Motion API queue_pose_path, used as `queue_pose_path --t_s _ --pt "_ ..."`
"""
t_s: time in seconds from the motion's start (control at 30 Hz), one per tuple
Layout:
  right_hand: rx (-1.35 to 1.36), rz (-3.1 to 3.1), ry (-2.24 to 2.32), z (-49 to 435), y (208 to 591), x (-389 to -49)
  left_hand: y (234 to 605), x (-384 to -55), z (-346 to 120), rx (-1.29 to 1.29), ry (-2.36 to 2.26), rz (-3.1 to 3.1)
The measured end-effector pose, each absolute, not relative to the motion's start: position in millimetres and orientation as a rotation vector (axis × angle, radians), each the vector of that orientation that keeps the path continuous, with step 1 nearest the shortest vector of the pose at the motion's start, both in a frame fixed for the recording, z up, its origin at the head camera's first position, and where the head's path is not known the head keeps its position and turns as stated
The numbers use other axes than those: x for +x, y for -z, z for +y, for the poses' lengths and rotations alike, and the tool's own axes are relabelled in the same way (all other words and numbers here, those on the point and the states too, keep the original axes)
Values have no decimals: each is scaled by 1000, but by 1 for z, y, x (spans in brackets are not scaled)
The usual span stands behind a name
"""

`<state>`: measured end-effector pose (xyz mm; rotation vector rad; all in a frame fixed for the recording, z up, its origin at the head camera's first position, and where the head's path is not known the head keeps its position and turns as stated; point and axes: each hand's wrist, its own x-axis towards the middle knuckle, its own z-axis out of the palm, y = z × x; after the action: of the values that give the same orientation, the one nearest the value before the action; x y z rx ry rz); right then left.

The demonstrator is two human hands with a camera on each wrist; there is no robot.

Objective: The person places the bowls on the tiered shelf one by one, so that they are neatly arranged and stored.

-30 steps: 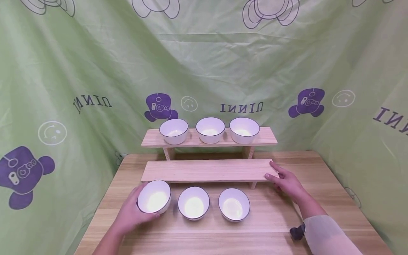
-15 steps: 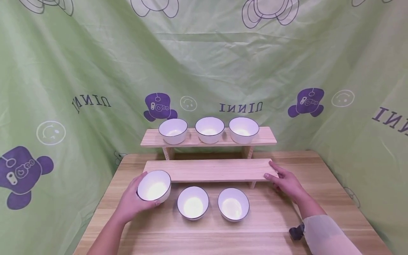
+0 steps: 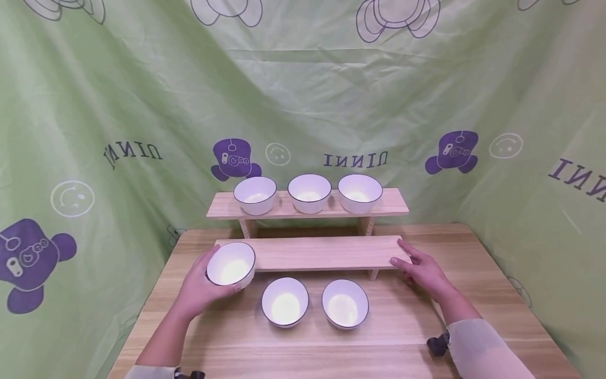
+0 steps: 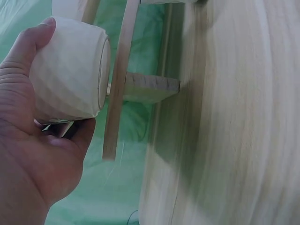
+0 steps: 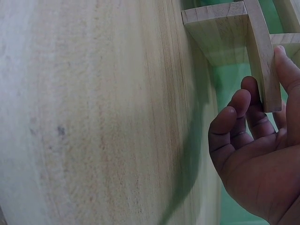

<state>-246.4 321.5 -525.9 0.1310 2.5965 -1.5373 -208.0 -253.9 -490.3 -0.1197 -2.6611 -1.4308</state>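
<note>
On the table (image 3: 303,360), the upper shelf (image 3: 396,202) stands close to the far edge, and the lower shelf (image 3: 322,253) stands before it. On the upper shelf is one row: a left bowl (image 3: 255,195), a middle bowl (image 3: 310,193) and a right bowl (image 3: 360,193). Before the front edge of the lower shelf, two bowls are on the table, the nearer-left one (image 3: 285,302) and the nearer-right one (image 3: 345,303). The left hand (image 3: 201,283) holds another bowl (image 3: 231,265) at the lower shelf's left front corner; whether they touch, I cannot tell. The right hand (image 3: 426,275) holds this shelf's right end. A curtain (image 3: 303,105) hangs behind the table.
</note>
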Motion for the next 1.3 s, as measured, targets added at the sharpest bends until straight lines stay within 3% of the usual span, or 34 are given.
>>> queue_pose_path --t_s 1.3 --pt "169 2584 1538 318 527 -245 496 -256 -209 -34 1462 -2630"
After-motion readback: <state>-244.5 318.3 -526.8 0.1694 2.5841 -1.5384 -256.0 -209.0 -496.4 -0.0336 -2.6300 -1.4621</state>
